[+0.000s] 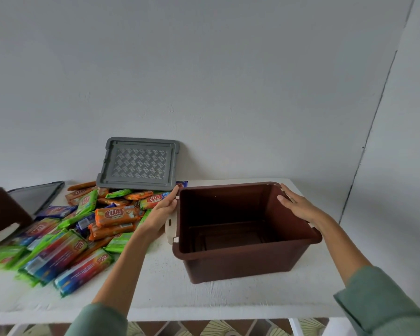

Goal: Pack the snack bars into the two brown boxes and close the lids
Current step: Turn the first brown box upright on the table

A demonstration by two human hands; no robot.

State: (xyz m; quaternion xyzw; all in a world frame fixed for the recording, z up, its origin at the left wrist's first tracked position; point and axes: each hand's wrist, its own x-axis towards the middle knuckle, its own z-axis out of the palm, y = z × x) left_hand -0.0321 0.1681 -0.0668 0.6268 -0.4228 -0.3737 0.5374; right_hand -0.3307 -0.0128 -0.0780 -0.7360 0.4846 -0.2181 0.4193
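An open, empty brown box (pixel 240 263) stands on the white table (pixel 155 287) at the right. My left hand (pixel 161 213) lies flat against the box's left wall near its white latch (pixel 170 226). My right hand (pixel 297 206) rests with straight fingers on the box's right rim. A heap of snack bars (pixel 83 229) in orange, green and blue wrappers covers the table's left half. A grey lid (pixel 138 163) leans against the wall behind the heap. A second brown box (pixel 3 212) shows at the left edge, partly cut off, with a dark lid (pixel 37 196) behind it.
The wall runs close behind the table. The table's front edge is near my body, and patterned floor tiles (pixel 216 328) show below it. A bare strip of tabletop lies in front of the open box.
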